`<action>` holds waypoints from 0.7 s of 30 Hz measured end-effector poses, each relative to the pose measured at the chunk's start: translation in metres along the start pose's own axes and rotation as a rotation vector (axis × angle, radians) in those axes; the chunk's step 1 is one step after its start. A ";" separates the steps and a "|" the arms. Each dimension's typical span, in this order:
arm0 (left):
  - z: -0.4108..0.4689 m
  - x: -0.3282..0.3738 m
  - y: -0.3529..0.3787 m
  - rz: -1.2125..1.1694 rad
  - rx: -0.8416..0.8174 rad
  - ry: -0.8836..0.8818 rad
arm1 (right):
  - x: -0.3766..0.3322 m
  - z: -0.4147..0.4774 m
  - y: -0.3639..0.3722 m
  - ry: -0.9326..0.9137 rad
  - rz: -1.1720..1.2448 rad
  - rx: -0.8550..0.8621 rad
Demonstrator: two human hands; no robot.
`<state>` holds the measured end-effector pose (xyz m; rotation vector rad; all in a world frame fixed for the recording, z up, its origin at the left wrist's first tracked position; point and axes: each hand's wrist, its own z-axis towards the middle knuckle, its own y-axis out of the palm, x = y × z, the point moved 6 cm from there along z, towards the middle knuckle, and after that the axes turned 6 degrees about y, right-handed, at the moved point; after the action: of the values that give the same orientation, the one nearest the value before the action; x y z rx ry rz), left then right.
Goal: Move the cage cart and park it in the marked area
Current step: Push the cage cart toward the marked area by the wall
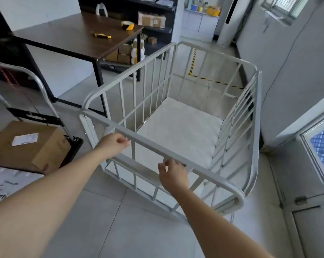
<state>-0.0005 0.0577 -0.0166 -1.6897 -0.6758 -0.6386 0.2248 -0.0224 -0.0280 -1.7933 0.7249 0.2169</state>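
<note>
1. White-barred cage cart (176, 112) fills the frame's centre, short of the striped floor tape (193, 62) at upper right.
2. Your left hand (113, 144) and right hand (173, 174) both grasp its near top rail (148, 143).

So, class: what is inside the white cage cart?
The cage cart holds nothing: only its bare pale floor shows. The near strip, behind the top rail and both hands, is partly hidden.

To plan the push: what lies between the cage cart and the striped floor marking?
Head view: only bare floor tiles separate cage cart from marking.
</note>
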 end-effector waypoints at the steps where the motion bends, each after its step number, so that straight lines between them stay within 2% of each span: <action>1: 0.001 -0.001 0.000 0.123 -0.027 0.047 | 0.001 -0.001 0.005 0.007 -0.031 -0.003; 3: 0.008 -0.009 0.003 0.351 -0.086 0.126 | 0.003 -0.002 0.015 0.001 -0.086 0.001; 7: 0.016 -0.023 0.012 0.531 -0.264 0.183 | 0.005 -0.001 0.027 -0.047 -0.209 0.022; 14: 0.025 -0.042 0.021 0.620 -0.522 0.213 | 0.001 -0.006 0.038 -0.236 -0.404 0.119; 17: 0.031 -0.045 0.021 0.726 -0.569 0.268 | 0.000 -0.004 0.040 -0.275 -0.463 0.126; 21: 0.034 -0.047 0.025 0.865 -0.563 0.358 | 0.004 0.001 0.041 -0.237 -0.488 0.161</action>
<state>-0.0129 0.0816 -0.0737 -2.0719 0.5424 -0.4876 0.2044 -0.0301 -0.0629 -1.6983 0.1214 0.0396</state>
